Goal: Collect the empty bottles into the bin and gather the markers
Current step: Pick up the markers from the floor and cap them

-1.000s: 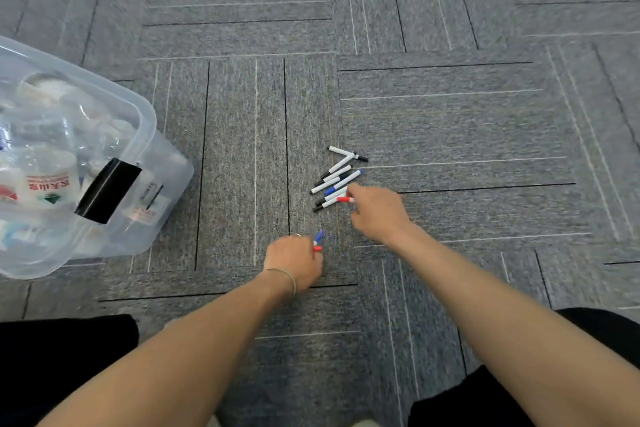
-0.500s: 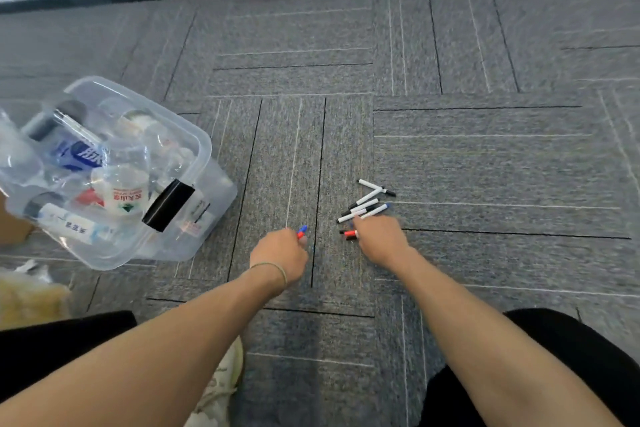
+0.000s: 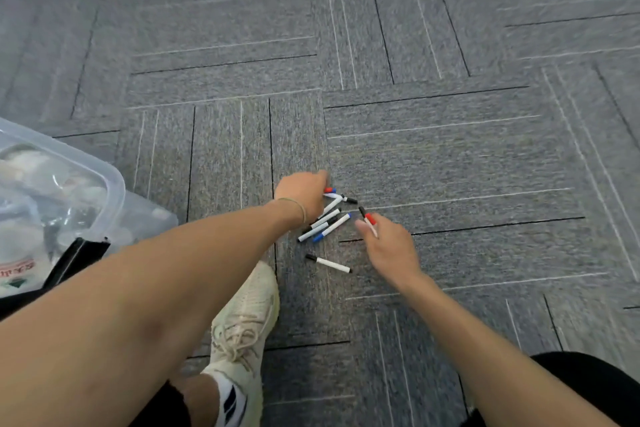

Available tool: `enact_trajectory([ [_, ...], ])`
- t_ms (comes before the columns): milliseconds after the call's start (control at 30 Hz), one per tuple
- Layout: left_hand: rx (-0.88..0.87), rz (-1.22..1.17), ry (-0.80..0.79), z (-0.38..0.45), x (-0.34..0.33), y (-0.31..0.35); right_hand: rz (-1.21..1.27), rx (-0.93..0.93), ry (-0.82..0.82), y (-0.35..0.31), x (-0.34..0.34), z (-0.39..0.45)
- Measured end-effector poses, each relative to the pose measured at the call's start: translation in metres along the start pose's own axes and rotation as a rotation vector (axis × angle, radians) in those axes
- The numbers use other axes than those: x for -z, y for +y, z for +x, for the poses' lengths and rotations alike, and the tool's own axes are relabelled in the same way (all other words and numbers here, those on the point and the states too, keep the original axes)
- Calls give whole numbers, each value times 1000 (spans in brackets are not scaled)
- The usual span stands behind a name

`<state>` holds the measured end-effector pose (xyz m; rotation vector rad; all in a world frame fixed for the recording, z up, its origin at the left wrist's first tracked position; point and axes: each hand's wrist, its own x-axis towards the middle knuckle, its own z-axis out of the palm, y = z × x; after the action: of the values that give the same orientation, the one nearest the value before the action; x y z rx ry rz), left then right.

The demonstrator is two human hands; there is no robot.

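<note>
Head view: left hand [image 3: 303, 196] grips red- and blue-capped markers [image 3: 329, 190]; right hand [image 3: 388, 246] pinches a red-capped marker [image 3: 370, 220]. Lone black-capped white marker [image 3: 328, 263] lies crosswise, nearer right hand.

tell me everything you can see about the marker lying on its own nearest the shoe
The lone marker is a slim white barrel, plastic by the look, with a black cap at its left end and a small dark tip at the right. It lies flat on the grey carpet, slightly slanted, apart from the other markers and below them in the picture. Neither hand touches it.
</note>
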<state>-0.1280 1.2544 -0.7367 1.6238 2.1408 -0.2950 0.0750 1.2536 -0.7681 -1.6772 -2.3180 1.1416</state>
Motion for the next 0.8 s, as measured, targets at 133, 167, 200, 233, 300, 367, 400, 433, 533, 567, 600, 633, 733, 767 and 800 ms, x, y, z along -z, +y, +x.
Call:
enact_trajectory([
  [133, -68, 140, -64, 28, -7, 12, 153, -153, -58, 2, 4, 15],
  [167, -78, 169, -75, 34, -10, 14, 227, -202, -60, 2, 6, 18],
  [200, -87, 195, -87, 38, -11, 15, 272, -240, -61, 2, 9, 21],
  [233, -95, 214, -103, 41, -12, 17, 278, -259, -57, 2, 11, 23],
  [300, -119, 249, -123, 46, -12, 18, 244, -271, -26, 0, 16, 25],
  [367, -147, 252, -120, 48, -10, 15, 164, -269, 38, -3, 21, 29],
  [400, -139, 226, -110, 46, -9, 11, 102, -254, 60, -7, 23, 32],
  [433, -116, 184, -90, 43, -8, 7, 40, -222, 72, -12, 23, 37],
  [533, -11, -17, -43, 30, -5, -10, -133, -28, 14, -22, 21, 57],
  [567, 24, -79, -41, 27, -5, -16, -207, 43, -17, -26, 19, 64],
  [600, 45, -123, -43, 23, -4, -22, -282, 105, -59, -30, 18, 70],
  [633, 55, -148, -50, 20, -5, -28, -348, 156, -93, -34, 16, 77],
  [733, 75, -191, -59, 6, -10, -43, -480, 301, -155, -45, 5, 89],
  [767, 82, -209, -58, 2, -14, -46, -530, 336, -176, -47, -1, 92],
  [800, 83, -224, -57, -2, -16, -49, -570, 361, -187, -49, -4, 94],
])
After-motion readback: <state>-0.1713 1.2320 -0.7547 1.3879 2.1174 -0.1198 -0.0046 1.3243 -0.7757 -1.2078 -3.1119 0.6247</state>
